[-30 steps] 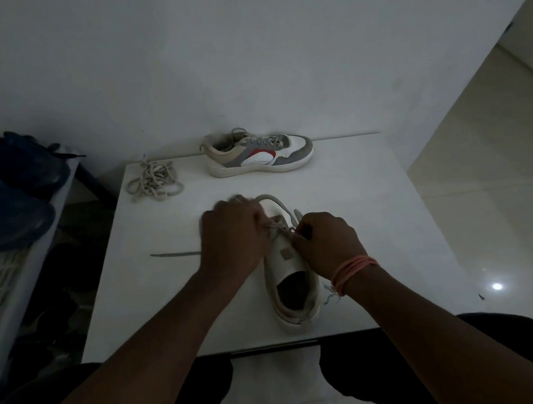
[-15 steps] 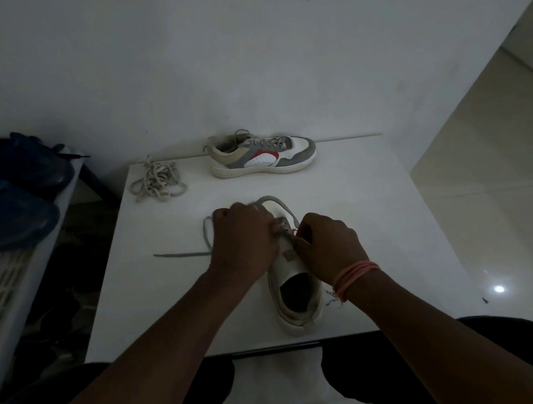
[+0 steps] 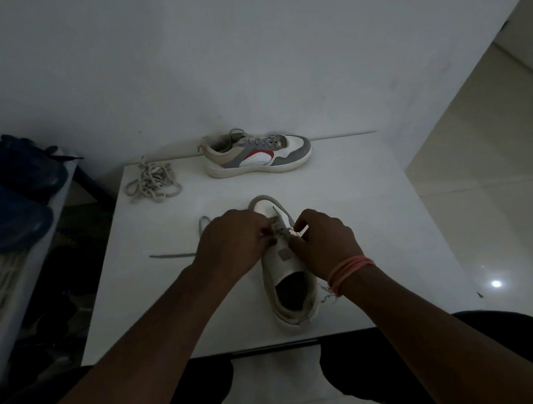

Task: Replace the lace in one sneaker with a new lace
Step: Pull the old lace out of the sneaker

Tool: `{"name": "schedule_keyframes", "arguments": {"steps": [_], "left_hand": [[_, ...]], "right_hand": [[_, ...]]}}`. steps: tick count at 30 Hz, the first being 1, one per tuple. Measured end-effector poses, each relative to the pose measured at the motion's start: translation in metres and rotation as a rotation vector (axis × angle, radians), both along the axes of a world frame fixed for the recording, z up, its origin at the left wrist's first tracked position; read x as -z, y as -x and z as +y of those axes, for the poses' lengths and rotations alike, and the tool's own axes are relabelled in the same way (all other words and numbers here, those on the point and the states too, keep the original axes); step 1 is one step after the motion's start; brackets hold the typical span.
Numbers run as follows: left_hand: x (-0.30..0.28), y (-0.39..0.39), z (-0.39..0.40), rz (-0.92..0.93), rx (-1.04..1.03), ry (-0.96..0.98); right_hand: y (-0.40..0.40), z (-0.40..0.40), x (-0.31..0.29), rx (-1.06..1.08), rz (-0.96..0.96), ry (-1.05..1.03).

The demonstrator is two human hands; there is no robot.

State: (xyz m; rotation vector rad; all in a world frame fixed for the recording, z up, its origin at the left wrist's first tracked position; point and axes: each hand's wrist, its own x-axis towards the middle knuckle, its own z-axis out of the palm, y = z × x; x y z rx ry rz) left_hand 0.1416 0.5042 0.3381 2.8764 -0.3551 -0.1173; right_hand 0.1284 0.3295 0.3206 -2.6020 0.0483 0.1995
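A white sneaker (image 3: 293,283) stands on the white table (image 3: 357,226), toe pointing away from me. My left hand (image 3: 230,243) and my right hand (image 3: 323,242) meet over its eyelets, each with curled fingers pinching the grey lace (image 3: 277,230) at the tongue. A loose stretch of that lace (image 3: 173,256) trails left across the table, with a loop showing behind my left hand. Pink bands circle my right wrist.
A second sneaker (image 3: 256,156), grey, white and red, lies side-on at the table's back edge by the wall. A bundled cream lace (image 3: 152,182) sits at the back left. Dark bags (image 3: 7,195) rest on a white rack to the left. My knees are under the front edge.
My left hand has shifted right and closer to the right hand over the eyelets. The lace loop on the left has shrunk.
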Motion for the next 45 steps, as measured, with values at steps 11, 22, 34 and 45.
{"name": "schedule_keyframes", "arguments": {"steps": [11, 22, 34, 45], "left_hand": [[-0.036, -0.024, 0.016, 0.471, -0.721, 1.479], [0.01, 0.019, -0.018, 0.083, -0.311, 0.277], [0.012, 0.001, 0.007, 0.363, -0.478, 0.619], [0.008, -0.001, 0.004, 0.458, -0.54, 0.706]], "right_hand": [[-0.001, 0.002, 0.001, -0.016, 0.008, -0.002], [0.004, 0.013, 0.005, -0.177, -0.063, 0.101], [0.009, 0.023, 0.009, -0.253, -0.195, 0.056], [-0.009, -0.007, -0.004, 0.071, -0.211, -0.059]]}}
